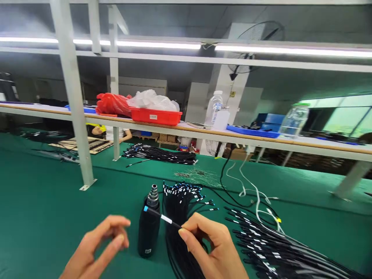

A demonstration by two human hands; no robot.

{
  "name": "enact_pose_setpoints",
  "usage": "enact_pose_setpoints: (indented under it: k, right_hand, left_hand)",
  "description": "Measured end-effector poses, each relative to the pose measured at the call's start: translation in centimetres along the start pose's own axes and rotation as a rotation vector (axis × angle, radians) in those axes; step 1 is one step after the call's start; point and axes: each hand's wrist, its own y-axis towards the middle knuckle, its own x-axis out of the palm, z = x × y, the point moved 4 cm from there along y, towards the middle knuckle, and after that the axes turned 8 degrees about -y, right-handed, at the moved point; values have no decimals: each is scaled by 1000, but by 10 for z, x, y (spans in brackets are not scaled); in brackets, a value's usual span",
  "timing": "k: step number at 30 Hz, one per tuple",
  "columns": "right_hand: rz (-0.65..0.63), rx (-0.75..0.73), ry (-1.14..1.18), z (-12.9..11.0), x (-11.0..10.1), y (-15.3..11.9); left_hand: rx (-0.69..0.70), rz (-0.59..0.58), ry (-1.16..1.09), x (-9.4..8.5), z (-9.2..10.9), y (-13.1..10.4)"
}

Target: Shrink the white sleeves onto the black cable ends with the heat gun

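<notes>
Between thumb and forefinger, my right hand (pixel 213 244) pinches a thin black cable (pixel 176 225) with a white label and a blue tip pointing left. My left hand (pixel 101 246) is held off to the left, thumb and fingers apart, with nothing in it. A black heat gun (pixel 148 232) stands upright between my hands, its stepped metal nozzle facing up, just behind the cable's blue end. Beside it lies a bundle of black cables (pixel 177 211) with white labels and blue tips, partly hidden by my right hand.
More labelled black cables (pixel 261 244) lie at the right on the green table mat (pixel 122 197). White cords (pixel 257 193) run down from the shelf (pixel 186 128), which holds a red bin (pixel 157 116) and bottles. Behind are another cable bundle (pixel 159 154) and a person's arm (pixel 125 135).
</notes>
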Motion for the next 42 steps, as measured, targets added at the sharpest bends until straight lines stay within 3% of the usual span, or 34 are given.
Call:
enact_pose_setpoints:
  k: [2, 4, 8, 32, 42]
  right_hand:
    - [-54, -73, -41, -9, 5, 8]
    - [-88, -127, -75, -15, 10, 13]
    - [-109, -193, -135, -23, 14, 21]
    - [-111, -88, -143, -16, 13, 86]
    - [-113, -115, -268, -5, 16, 101]
  left_hand:
    - [15, 6, -46, -12, 37, 8]
    - [29, -53, -85, -12, 65, 14]
    - [21, -178, -143, -2, 89, 26]
    - [31, -240, -104, -11, 89, 99]
    - [73, -185, -61, -11, 86, 117]
